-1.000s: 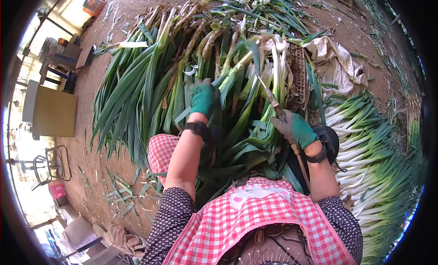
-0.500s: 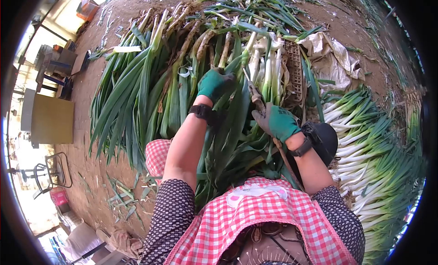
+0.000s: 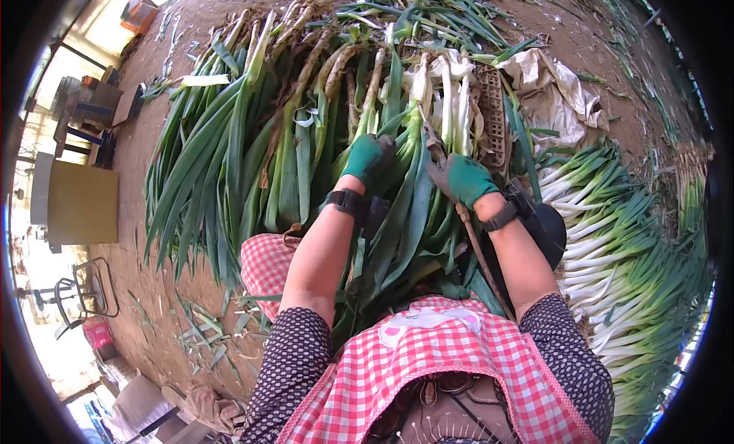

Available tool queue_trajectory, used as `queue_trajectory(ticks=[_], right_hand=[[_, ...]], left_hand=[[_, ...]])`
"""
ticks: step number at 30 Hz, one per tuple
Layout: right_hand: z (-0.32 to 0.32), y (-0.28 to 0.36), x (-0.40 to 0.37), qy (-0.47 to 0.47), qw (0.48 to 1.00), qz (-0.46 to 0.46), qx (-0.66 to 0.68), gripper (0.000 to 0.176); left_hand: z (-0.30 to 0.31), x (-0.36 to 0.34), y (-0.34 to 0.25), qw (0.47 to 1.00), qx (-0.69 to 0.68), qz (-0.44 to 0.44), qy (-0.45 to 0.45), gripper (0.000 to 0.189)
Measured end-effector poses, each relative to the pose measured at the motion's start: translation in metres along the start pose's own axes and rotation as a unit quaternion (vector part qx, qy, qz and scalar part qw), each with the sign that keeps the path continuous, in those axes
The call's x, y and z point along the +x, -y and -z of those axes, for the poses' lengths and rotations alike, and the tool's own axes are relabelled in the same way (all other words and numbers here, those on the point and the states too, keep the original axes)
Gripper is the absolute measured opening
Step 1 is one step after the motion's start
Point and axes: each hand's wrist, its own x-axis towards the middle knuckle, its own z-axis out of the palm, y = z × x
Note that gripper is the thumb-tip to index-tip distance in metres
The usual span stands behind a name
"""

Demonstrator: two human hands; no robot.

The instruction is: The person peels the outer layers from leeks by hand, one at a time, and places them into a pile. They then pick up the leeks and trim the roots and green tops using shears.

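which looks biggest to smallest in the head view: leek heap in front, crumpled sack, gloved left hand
1. leek heap
2. crumpled sack
3. left hand, smallest even though it is nearest the camera

both gloved hands work a leek (image 3: 409, 150): left hand (image 3: 367, 157) grips it, right hand (image 3: 465, 179) holds a knife (image 3: 436, 144) against it.
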Motion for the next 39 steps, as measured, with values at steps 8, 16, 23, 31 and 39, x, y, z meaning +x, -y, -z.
queue_trajectory(ticks=[8,16,23,31,39], right_hand=[[-0.013,0.0,-0.071,-0.022,0.999,0.023,-0.044,0.053],[0.022,0.012,-0.011,0.055,0.997,-0.046,-0.03,0.057],[0.032,0.003,0.096,0.06,0.995,-0.066,-0.044,0.048],[0.037,-0.021,0.174,0.028,0.994,-0.077,-0.07,0.043],[0.063,0.004,0.036,0.132,0.991,0.01,-0.015,0.054]], left_hand=[[-0.006,-0.013,-0.001,0.963,-0.233,0.116,-0.067,0.008],[-0.005,-0.018,-0.008,0.96,-0.22,0.174,-0.024,0.027],[-0.014,-0.024,-0.005,0.97,-0.197,0.13,-0.05,0.043],[0.016,-0.021,-0.024,0.867,-0.384,0.316,-0.001,0.052],[0.098,-0.031,-0.031,0.931,-0.224,0.237,0.161,0.042]])
